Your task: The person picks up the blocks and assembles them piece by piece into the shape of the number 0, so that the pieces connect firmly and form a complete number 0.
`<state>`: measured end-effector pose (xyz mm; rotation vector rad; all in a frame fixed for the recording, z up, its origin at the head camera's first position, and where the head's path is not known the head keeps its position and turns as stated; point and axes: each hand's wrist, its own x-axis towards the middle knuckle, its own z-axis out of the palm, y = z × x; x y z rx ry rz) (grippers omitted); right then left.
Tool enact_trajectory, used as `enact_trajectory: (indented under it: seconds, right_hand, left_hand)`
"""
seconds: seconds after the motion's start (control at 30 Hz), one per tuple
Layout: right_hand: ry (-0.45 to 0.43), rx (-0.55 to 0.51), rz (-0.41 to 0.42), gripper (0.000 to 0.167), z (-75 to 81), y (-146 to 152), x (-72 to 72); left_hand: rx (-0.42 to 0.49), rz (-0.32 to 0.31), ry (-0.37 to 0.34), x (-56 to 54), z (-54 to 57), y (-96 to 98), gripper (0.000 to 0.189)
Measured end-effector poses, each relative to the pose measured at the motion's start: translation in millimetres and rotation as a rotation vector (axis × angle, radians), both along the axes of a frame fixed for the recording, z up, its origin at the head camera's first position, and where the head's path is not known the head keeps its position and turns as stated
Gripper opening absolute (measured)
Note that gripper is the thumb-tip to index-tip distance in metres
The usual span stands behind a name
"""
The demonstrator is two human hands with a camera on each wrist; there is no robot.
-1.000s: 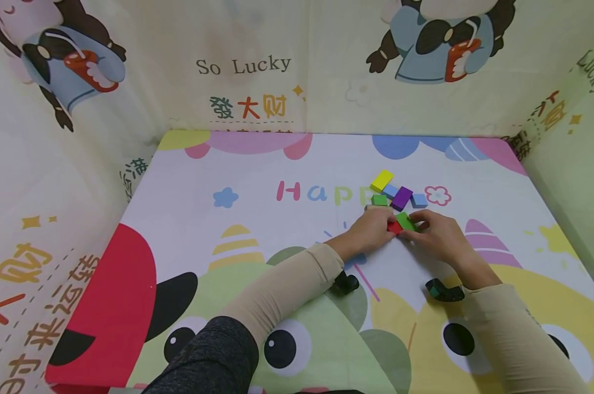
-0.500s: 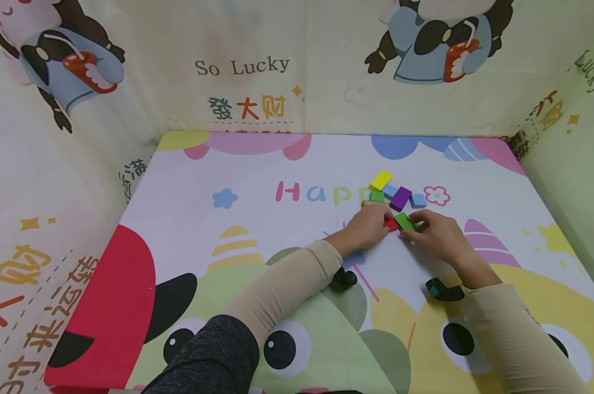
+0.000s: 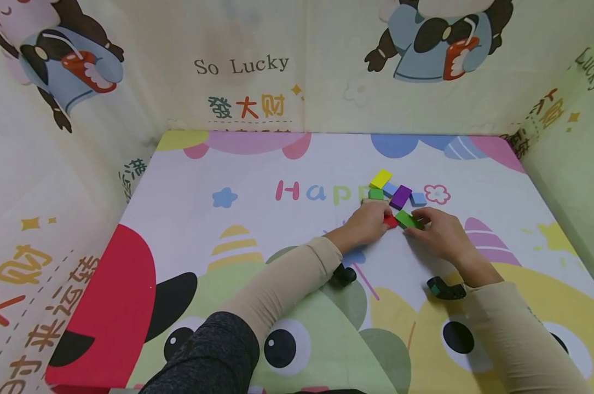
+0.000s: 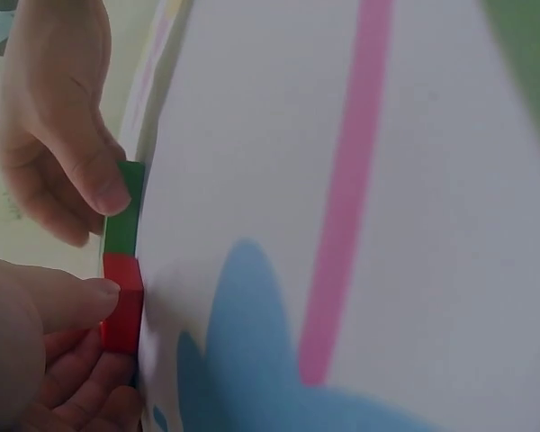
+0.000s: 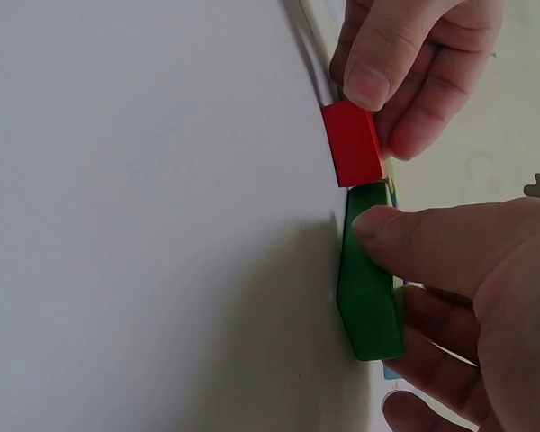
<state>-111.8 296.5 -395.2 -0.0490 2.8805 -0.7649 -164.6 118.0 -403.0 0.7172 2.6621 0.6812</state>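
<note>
On the printed tabletop point(image 3: 287, 164): green block point(image 3: 408, 220) eased right beside red block point(image 3: 390, 221)

Head: right hand point(image 3: 439, 234) has shifted slightly right with the green block since half a second ago; left hand point(image 3: 367, 225) holds the red block. Reads as fine positioning of the pair.
Left wrist: left thumb and fingers pinch red, green lined up at its end.
Right wrist: right thumb and fingers grip green; can't confirm whether the ends touch.

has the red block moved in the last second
Yes: in the head view, the red block has shifted slightly left and up the picture, judged against the printed flower.
</note>
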Motion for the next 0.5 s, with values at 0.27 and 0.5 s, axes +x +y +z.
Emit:
enact_trajectory:
  seconds: [0.27, 0.5]
  right_hand:
    - [-0.002, 0.007, 0.010, 0.049, 2.0, 1.3, -0.4]
    - [-0.020, 0.018, 0.017, 0.047, 2.1, 3.1, -0.6]
  left_hand:
    - [-0.006, -0.027, 0.012, -1.9, 0.5, -3.1, 0.032]
    - [0.014, -0.080, 0.040, -3.7, 1.1, -9.2, 0.029]
